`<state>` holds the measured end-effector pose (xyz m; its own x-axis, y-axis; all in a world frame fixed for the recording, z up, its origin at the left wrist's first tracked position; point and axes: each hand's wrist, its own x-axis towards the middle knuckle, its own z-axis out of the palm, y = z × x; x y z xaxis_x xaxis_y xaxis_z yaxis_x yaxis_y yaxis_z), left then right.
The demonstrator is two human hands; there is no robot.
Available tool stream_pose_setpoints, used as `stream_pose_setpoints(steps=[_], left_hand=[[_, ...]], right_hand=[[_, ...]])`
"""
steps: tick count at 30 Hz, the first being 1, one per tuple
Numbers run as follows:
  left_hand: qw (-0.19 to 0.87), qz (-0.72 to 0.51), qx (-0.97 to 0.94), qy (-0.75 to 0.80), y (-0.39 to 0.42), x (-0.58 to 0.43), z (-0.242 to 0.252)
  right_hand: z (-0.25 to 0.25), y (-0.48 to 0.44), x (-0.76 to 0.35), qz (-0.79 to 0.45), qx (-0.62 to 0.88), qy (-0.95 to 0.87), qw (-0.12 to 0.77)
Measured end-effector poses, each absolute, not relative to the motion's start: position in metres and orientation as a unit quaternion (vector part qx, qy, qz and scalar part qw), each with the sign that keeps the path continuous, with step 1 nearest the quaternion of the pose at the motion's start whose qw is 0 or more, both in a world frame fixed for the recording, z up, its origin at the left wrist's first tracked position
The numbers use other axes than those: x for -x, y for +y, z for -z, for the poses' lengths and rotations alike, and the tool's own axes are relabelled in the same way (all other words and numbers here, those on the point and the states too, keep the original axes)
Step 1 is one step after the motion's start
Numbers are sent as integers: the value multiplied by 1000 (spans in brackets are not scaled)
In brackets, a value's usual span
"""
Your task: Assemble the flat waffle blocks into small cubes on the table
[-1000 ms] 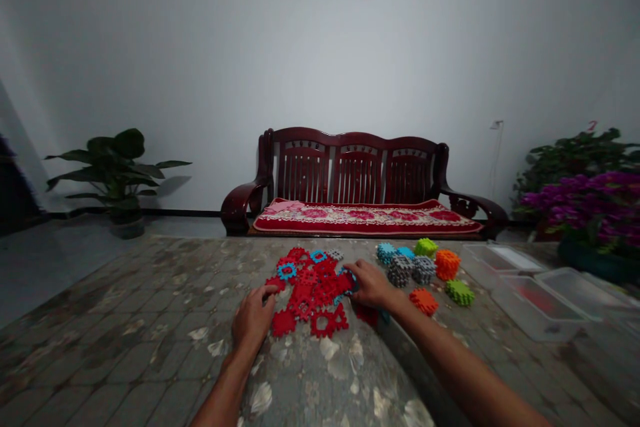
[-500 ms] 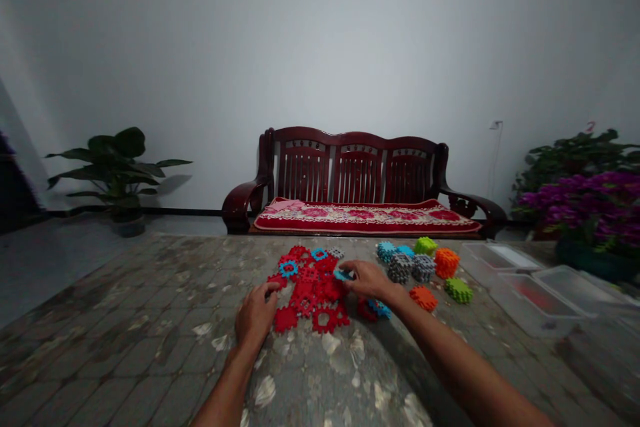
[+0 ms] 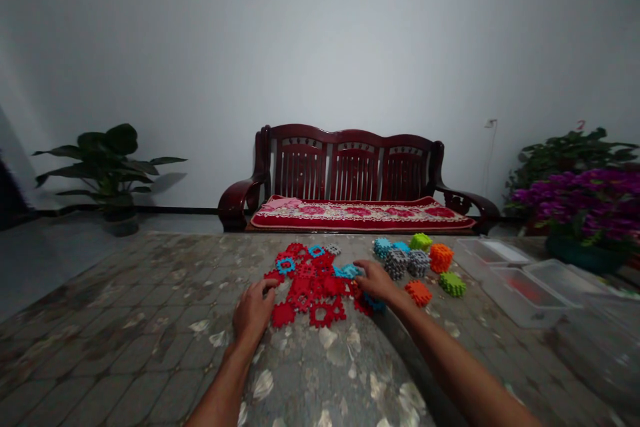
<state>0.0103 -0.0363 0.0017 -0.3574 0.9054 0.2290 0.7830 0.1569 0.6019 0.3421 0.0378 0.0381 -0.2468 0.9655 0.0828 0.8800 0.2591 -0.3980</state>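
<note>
Red notched-edge interlocking pieces (image 3: 283, 314) lie spread in a loose, partly overlapping heap on the table. Two blue ring-shaped pieces (image 3: 286, 265) and a grey piece (image 3: 333, 249) lie on its far side. My right hand (image 3: 376, 280) pinches a light blue notched piece (image 3: 346, 271) at the heap's right edge. Beneath that hand, a darker blue piece (image 3: 375, 303) and some red ones are partly covered. My left hand (image 3: 254, 310) rests at the heap's left edge, thumb and forefinger slightly apart beside a red piece (image 3: 273, 276), with nothing visible between them.
Right of the heap stand stacks of notched pieces: blue (image 3: 383, 248), grey (image 3: 397, 263), green (image 3: 453, 284) and orange (image 3: 441, 257). Clear plastic boxes (image 3: 525, 297) sit farther right, near purple flowers (image 3: 590, 200). A wooden bench (image 3: 355, 167) is behind the table (image 3: 150, 320).
The light blue piece has shifted slightly right along with my right hand, and more of it shows. My left hand stays at the heap's left edge. The view has shifted a little.
</note>
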Motion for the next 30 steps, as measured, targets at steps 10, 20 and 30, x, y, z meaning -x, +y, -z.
stream_pose_setpoints(steps=[10, 20, 30], left_hand=[[92, -335, -559, 753, -35, -11, -2], [94, -335, -562, 751, -35, -9, 1], [96, -345, -568, 741, -33, -6, 6]], right_hand=[[-37, 29, -318, -88, 609, -781, 111], [-41, 49, -344, -130, 633, -742, 179], [-31, 11, -373, -161, 630, -722, 236]])
